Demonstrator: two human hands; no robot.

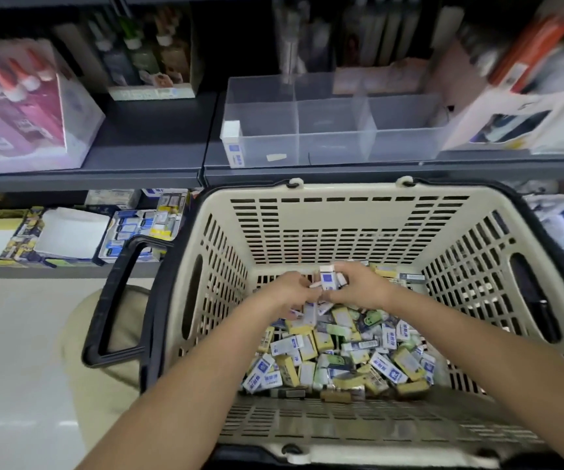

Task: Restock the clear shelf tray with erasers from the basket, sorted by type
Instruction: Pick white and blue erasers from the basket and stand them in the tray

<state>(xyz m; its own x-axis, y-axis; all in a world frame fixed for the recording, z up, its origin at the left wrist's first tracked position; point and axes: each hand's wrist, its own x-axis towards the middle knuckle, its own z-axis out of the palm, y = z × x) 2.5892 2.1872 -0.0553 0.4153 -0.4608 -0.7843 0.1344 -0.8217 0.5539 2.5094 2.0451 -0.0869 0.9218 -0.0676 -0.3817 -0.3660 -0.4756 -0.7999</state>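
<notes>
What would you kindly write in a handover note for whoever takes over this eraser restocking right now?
Right hand grips a small bunch of white erasers in blue-and-white sleeves; left hand pinches the same bunch, low inside the cream slotted plastic basket.
The basket holds a mixed pile of blue, yellow and green sleeved erasers.
Clear divided plastic shelf tray: one blue-and-white eraser stands at its front left corner; the other compartments look bare.
Done: almost nothing. Left: nearly the whole pile, sorted by type.
</notes>
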